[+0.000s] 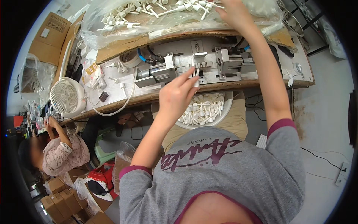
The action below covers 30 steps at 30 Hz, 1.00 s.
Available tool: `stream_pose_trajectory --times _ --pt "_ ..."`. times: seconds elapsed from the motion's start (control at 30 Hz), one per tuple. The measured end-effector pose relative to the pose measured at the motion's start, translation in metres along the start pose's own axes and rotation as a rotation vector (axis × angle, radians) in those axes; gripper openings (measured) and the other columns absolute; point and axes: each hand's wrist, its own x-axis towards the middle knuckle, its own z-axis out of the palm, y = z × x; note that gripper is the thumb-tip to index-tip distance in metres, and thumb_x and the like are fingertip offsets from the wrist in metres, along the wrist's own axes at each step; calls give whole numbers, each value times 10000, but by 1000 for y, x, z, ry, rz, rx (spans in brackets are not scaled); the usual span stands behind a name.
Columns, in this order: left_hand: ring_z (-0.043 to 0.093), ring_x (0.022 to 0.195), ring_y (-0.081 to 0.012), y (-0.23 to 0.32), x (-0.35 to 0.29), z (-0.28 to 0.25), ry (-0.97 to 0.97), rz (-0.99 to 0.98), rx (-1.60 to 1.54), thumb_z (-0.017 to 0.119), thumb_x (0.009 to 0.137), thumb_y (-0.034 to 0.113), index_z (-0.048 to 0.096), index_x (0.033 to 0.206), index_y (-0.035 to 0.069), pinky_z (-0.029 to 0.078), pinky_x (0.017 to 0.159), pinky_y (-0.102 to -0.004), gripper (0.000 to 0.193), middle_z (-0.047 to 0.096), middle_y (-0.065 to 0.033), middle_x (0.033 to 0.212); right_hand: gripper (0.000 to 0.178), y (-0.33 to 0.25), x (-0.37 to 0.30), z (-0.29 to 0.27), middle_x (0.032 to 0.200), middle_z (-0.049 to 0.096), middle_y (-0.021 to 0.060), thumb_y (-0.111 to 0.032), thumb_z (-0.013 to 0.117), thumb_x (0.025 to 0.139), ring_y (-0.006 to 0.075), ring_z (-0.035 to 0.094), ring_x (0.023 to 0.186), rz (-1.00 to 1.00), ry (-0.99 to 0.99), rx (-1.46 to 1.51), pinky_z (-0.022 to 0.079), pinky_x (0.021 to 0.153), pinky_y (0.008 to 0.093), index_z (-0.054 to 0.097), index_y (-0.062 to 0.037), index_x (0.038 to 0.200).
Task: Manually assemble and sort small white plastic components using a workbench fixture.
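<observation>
My left hand [176, 94] is at the front of a metal clamping fixture [203, 64], its thumb and fingers pinched around a small white plastic piece [196, 73]. That piece looks like one of the white stemmed caps, partly hidden by the fingers. My right hand [235, 15] reaches far over the bench to a heap of white stemmed caps [149, 8] on clear plastic film. Its fingertips close on the stem of one cap [215, 5] at the heap's right side. Below the fixture, a round white basin [228, 108] full of similar white pieces rests on my lap.
Metal cylinders [158, 71] [235, 63] flank the fixture, with blue air hoses. A white fan [67, 98], a roll of tape [130, 58] and loose caps [122, 86] lie left. A co-worker [61, 155] sits at far left. Cardboard boxes [61, 203] are stacked below.
</observation>
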Motion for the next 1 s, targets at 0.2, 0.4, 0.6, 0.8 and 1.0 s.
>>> stream_pose_trajectory --times 0.2,0.4,0.6,0.8,1.0 --pt "628 575 -214 -10 -4 35 -66 64 192 772 743 185 730 967 113 507 564 -298 239 692 -13 1183 184 1 12 14 972 660 170 -126 646 825 363 623 929 112 -317 106 495 811 425 634 -20 976" --pt "632 567 -229 -9 10 33 -159 67 255 771 730 188 737 969 120 518 569 -308 251 698 -6 1169 246 -28 -16 -26 918 668 183 -203 684 847 320 648 811 434 -155 605 501 692 381 630 3 970" --pt "672 619 -227 -7 15 20 -243 8 208 781 750 244 740 1005 128 534 589 -315 283 717 -26 1104 305 -66 -72 -35 834 682 43 -151 785 799 106 676 796 519 -161 1129 515 650 241 691 -17 1057" --pt "649 708 -74 -10 110 -45 255 -79 -125 750 833 165 765 972 73 505 664 -233 167 743 -32 877 234 -111 -139 -34 1098 613 81 -96 768 756 219 674 874 164 -54 520 554 671 314 674 -60 968" --pt "668 842 -292 -77 188 -13 309 -140 129 760 814 252 715 967 12 526 739 -378 289 678 -190 1042 187 -146 -163 8 1197 673 130 -68 712 721 217 686 711 -3 -110 213 537 586 294 635 -43 889"
